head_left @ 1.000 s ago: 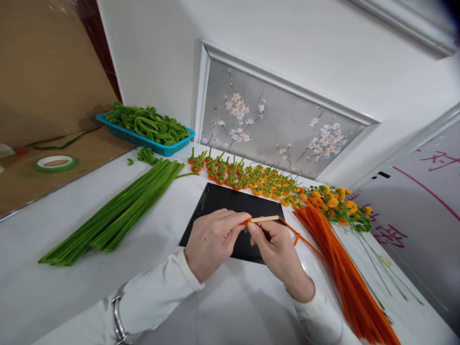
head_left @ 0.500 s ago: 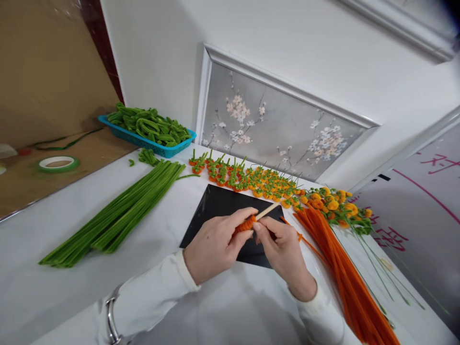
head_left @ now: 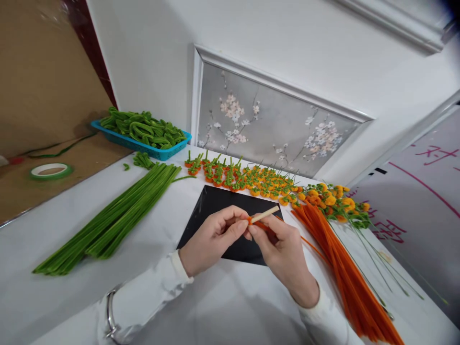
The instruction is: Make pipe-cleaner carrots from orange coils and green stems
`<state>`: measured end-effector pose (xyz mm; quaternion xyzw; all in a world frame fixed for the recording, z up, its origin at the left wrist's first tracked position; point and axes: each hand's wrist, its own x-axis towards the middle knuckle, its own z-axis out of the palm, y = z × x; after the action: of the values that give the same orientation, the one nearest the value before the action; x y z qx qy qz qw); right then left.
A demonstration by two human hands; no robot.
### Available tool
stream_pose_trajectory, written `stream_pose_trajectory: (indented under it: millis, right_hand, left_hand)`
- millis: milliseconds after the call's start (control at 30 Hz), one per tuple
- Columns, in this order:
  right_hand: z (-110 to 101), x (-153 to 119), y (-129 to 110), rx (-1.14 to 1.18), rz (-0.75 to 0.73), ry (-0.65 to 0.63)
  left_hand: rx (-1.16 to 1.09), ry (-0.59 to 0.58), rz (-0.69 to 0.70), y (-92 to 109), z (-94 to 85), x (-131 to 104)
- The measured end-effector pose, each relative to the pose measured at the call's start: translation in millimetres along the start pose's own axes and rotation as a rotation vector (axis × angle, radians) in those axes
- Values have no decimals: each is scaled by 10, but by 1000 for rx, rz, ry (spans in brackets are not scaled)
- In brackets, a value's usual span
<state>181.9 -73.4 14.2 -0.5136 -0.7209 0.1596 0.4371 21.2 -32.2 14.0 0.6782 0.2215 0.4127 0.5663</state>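
Over a black mat (head_left: pixel 196 225), my two hands meet at a pale wooden stick (head_left: pixel 266 213) with an orange pipe cleaner (head_left: pixel 250 221) wrapped at its near end. My left hand (head_left: pixel 213 234) is closed, its thumb and fingers pinching that wrapped end; most of the coil is hidden behind them. My right hand (head_left: pixel 285 251) pinches the orange pipe cleaner beside the stick, thumb close to the left fingertips. The stick's bare end points up and to the right.
Green pipe cleaners (head_left: pixel 118 215) lie left; a blue basket (head_left: pixel 143 149) holds bent green pieces. Small orange and yellow flowers (head_left: pixel 262 184) line the wall, with a flower bunch (head_left: pixel 334 201) beyond. Orange pipe cleaners (head_left: pixel 345 273) lie right, and green tape (head_left: pixel 51 171) far left.
My left fingers have shifted over the orange coil, now mostly covered. My right hand has turned slightly, and an orange strand shows beneath the stick. The view has shifted a little.
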Motion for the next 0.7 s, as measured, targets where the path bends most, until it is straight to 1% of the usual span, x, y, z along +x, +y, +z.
stream_pose_trajectory:
  millis: [167,433,533,700]
  right_hand:
    - [-2,-8,-22,-105,-58,19]
    - [-18,3,23,-129,-197,66]
    - [-18,1,39,-140,-212,66]
    - [-10,1,25,-76,-205,66]
  left_hand:
    - [33,50,-5,2,-19,-14]
    - [212,120,99,-43,-41,-38]
    - [255,130,130,-44,-28,-44]
    - [322,160,166,-20,-4,-44]
